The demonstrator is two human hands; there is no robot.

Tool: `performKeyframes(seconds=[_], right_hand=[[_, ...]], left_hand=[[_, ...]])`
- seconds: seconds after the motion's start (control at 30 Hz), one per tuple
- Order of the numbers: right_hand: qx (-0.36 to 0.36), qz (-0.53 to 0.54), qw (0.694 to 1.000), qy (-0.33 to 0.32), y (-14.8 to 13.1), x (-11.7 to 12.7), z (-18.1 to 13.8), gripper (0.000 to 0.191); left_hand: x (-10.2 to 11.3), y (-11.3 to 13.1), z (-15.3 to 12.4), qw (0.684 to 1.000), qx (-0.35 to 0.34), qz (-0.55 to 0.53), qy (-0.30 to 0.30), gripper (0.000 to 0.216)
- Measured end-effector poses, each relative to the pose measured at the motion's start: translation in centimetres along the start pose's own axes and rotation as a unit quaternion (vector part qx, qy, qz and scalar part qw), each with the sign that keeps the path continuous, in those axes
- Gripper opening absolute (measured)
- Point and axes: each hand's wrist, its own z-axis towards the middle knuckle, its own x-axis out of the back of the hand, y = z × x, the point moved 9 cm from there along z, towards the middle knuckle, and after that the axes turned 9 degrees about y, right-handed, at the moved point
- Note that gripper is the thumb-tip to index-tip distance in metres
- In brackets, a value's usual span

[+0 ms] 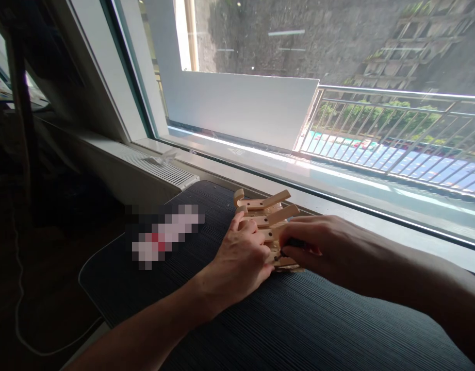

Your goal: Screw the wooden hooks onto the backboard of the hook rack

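A light wooden assembly of several jointed bars with small holes lies on the dark ribbed tabletop near the window. My left hand rests on its near left side, fingers curled against the wood and holding it down. From the right comes my right hand, its fingers pinched around a small dark tool I cannot make out, whose tip meets the wood at the assembly's lower part. The hands hide much of the wooden piece.
A blurred patch lies on the table left of the hands. A large window runs along the far edge, with a vent grille on the sill. A white cable hangs at the left.
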Motion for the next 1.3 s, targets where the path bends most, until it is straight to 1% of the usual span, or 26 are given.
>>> performKeyframes(seconds=[0.07, 0.17, 0.23, 0.33, 0.4, 0.43, 0.5, 0.6, 0.67, 0.73, 0.83, 0.9, 0.97, 1.07, 1.13, 1.17, 1.23, 1.3], right_hand=[[-0.026, -0.009, 1.000, 0.006, 0.9, 0.0, 0.4, 0.022], [-0.049, -0.010, 0.999, 0.014, 1.8, 0.0, 0.9, 0.023], [-0.070, -0.018, 0.997, 0.031, 2.3, -0.1, 1.2, 0.023], [-0.138, -0.081, 0.985, 0.067, 3.5, 0.2, 1.2, 0.029], [-0.174, -0.136, 0.973, 0.070, 4.0, 0.5, 1.1, 0.034], [-0.178, -0.156, 0.969, 0.067, 3.9, 0.6, 1.0, 0.036], [-0.161, -0.161, 0.972, 0.060, 3.4, 0.9, 0.9, 0.033], [-0.097, -0.106, 0.988, 0.050, 2.3, 1.3, 0.8, 0.023], [-0.065, -0.088, 0.993, 0.033, 1.9, 1.0, 0.7, 0.022], [-0.076, -0.119, 0.990, 0.027, 2.3, 0.7, 0.5, 0.030], [-0.143, -0.195, 0.969, 0.040, 3.5, 0.7, 0.2, 0.039], [-0.165, -0.223, 0.960, 0.035, 3.8, 0.7, 0.0, 0.043], [-0.155, -0.225, 0.962, 0.025, 3.7, 0.8, -0.2, 0.039], [-0.111, -0.184, 0.976, 0.019, 3.2, 1.0, -0.4, 0.018], [-0.086, -0.158, 0.984, 0.015, 2.9, 1.0, -0.4, 0.012], [-0.078, -0.152, 0.985, 0.011, 2.8, 0.9, -0.3, 0.012], [-0.070, -0.151, 0.986, 0.012, 2.5, 0.6, 0.0, 0.020], [-0.078, -0.166, 0.983, 0.020, 2.2, 0.4, 0.4, 0.027]], left_hand=[[0.0, 0.0, 0.0, 1.000, 0.003, -0.001, -0.004, 0.010], [-0.1, 0.1, 0.0, 1.000, 0.005, -0.005, -0.008, 0.013], [-0.1, 0.1, 0.0, 1.000, 0.003, -0.003, -0.004, 0.014], [0.0, 0.2, 0.0, 1.000, -0.001, 0.002, 0.004, 0.013], [0.0, 0.2, 0.0, 1.000, -0.001, 0.005, 0.008, 0.013], [0.1, 0.2, 0.0, 1.000, 0.000, 0.004, 0.010, 0.013], [0.1, 0.1, -0.1, 1.000, 0.000, -0.002, 0.012, 0.013], [0.2, 0.0, -0.1, 1.000, 0.000, -0.011, 0.016, 0.013], [0.1, 0.0, -0.2, 1.000, 0.001, -0.011, 0.013, 0.014], [0.1, 0.1, -0.1, 1.000, 0.002, -0.008, 0.010, 0.014], [0.3, 0.2, 0.0, 1.000, 0.003, -0.004, 0.015, 0.011], [0.4, 0.3, 0.0, 1.000, 0.001, -0.005, 0.019, 0.010], [0.4, 0.3, 0.0, 1.000, -0.001, -0.004, 0.020, 0.011], [0.2, 0.1, -0.1, 1.000, 0.002, 0.002, 0.018, 0.013], [0.1, 0.0, -0.1, 1.000, 0.003, 0.005, 0.014, 0.013], [0.1, 0.0, -0.1, 1.000, 0.003, 0.006, 0.012, 0.014], [0.1, 0.1, -0.1, 1.000, 0.001, 0.008, 0.011, 0.014], [0.2, 0.1, -0.1, 1.000, 0.001, 0.008, 0.011, 0.014]])
